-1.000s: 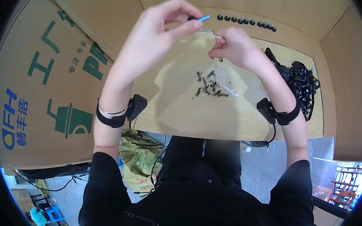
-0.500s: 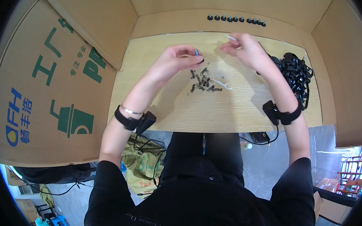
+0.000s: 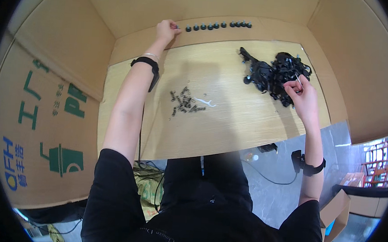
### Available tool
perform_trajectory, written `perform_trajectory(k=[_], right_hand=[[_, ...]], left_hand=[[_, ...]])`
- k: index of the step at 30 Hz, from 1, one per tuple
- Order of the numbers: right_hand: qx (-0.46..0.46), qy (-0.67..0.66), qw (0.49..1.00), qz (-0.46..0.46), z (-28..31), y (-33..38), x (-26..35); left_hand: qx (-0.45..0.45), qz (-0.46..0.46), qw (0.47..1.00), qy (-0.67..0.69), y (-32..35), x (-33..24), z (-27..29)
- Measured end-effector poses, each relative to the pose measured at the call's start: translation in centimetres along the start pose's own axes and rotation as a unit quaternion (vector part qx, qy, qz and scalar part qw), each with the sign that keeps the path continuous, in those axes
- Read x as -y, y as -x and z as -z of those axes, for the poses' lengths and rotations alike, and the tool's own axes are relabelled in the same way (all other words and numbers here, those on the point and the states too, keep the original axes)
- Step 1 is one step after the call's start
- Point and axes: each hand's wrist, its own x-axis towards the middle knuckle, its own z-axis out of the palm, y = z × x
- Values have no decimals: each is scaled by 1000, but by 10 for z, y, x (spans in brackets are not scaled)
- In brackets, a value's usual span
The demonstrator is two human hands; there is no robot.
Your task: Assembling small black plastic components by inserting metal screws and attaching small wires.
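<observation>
My left hand [image 3: 166, 30] is closed at the left end of a row of small round black pieces with upright pale studs [image 3: 210, 26] on the cardboard ledge. Its fingertips pinch a similar piece, mostly hidden, with only a small bluish tip showing. Over at the right, my right hand [image 3: 300, 90] pinches a thin whitish stick [image 3: 298, 79] against the tangled pile of black strap-like parts [image 3: 289, 67]. Small dark coil springs [image 3: 186, 100] lie in a loose heap mid-table. Beside them rests a white forked plastic pick [image 3: 205, 102].
Cardboard walls [image 3: 49, 124] enclose the pale wooden table [image 3: 192, 139] at the left, back and right. Black devices are strapped to both forearms, with cables hanging from them. A yellowish woven sack [image 3: 147, 183] lies on the floor below the table's front edge.
My left hand has carried the black studded piece from above the springs to the row's left end. My right hand has moved right and nearer, to the black pile, which now spreads farther left.
</observation>
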Motion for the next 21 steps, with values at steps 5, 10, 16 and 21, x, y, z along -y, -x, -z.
perform_trajectory(k=[5, 10, 16, 21], right_hand=[[-8, 0, 1000, -15, -6, -1, -3], [-44, 11, 998, 46, -11, -19, 5], [-44, 6, 997, 67, -26, -37, 19], [72, 191, 924, 325, -81, -34, 38]], left_hand=[[48, 4, 999, -13, -13, 12, -19], [-11, -28, 1000, 7, -15, -47, 18], [169, -43, 955, 240, 102, -175, 169], [213, -36, 937, 275, 177, -205, 199]])
